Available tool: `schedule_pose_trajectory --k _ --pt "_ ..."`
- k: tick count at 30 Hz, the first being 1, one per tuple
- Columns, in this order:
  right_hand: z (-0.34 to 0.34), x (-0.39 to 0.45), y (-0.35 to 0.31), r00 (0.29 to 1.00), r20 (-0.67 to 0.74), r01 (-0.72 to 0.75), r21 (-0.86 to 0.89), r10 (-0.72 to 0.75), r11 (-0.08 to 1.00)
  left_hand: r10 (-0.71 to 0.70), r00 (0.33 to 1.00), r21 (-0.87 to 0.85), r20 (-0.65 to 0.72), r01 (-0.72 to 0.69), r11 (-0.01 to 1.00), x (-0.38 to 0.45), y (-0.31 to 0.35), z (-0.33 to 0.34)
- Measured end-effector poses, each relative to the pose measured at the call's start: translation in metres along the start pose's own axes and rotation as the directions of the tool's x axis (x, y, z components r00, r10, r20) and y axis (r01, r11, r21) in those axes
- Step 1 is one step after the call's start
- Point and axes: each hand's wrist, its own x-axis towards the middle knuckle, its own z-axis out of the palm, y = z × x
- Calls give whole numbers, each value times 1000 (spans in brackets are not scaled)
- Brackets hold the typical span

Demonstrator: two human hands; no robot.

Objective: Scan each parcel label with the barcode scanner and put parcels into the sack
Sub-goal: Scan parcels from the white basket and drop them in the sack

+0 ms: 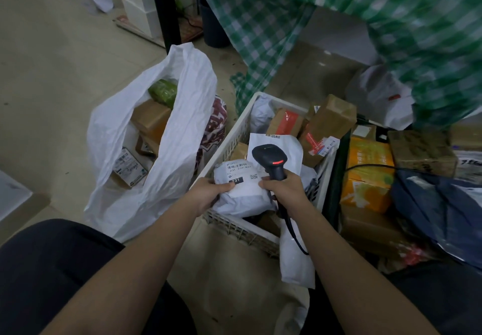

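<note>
I'm watching the left hand [208,191] gripping a white soft parcel [241,190] over the near corner of the white crate [229,136], label [240,173] facing up. The right hand [285,187] is clenching the barcode scanner [270,158], its head sitting just above the label and its fingertips touching the parcel edge. The sack [125,136] on the left is already holding several parcels. Many are waiting in the crate and beside it, so I'm judging the job well short of finished.
</note>
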Motion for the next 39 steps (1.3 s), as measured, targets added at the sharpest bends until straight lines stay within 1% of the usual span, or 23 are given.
schedule_pose_trajectory --k 5,8,10,12,15,18,23,27,28,30,32,34,37,39 --pt "-6 2 -17 996 -26 86 -31 -87 996 102 993 -7 -52 -102 995 1 11 12" --pt "-11 2 -21 990 -45 130 -10 -130 991 161 978 -26 -130 -165 986 -3 18 20" --pt "-16 0 -23 988 -45 148 12 -148 989 175 973 -58 -151 -185 981 -5 23 24" --pt "-20 -1 -28 985 -45 168 16 -167 986 177 976 -90 -129 -190 978 -5 28 27" --pt "-23 0 -32 981 -73 182 24 -179 983 192 978 -80 -87 -199 977 -8 37 31" --pt "-22 1 -39 972 -119 207 42 -201 977 231 969 -68 -85 -237 969 -13 45 32" --pt "-17 -4 -54 964 -119 246 63 -238 967 333 939 6 -78 -334 943 -31 62 33" --pt "-16 -10 -62 951 -128 289 40 -282 957 350 937 -81 -20 -350 933 -44 77 27" --pt "-17 -13 -66 950 -121 294 35 -288 955 371 928 -60 -38 -373 926 -46 79 26" --pt "-17 -15 -74 952 -97 293 25 -290 956 419 900 -36 -123 -426 904 -48 85 26" --pt "-17 -17 -84 952 -86 295 3 -294 955 444 877 -70 -185 -462 884 -49 90 24" --pt "-19 -19 -95 947 -94 306 -36 -308 951 453 872 -79 -186 -473 878 -50 96 23" --pt "-24 -29 -108 918 -129 362 -117 -375 925 458 867 -38 -198 -473 880 -55 104 20" --pt "-28 -39 -116 909 -142 377 -119 -392 918 439 871 -80 -219 -465 882 -57 109 16"
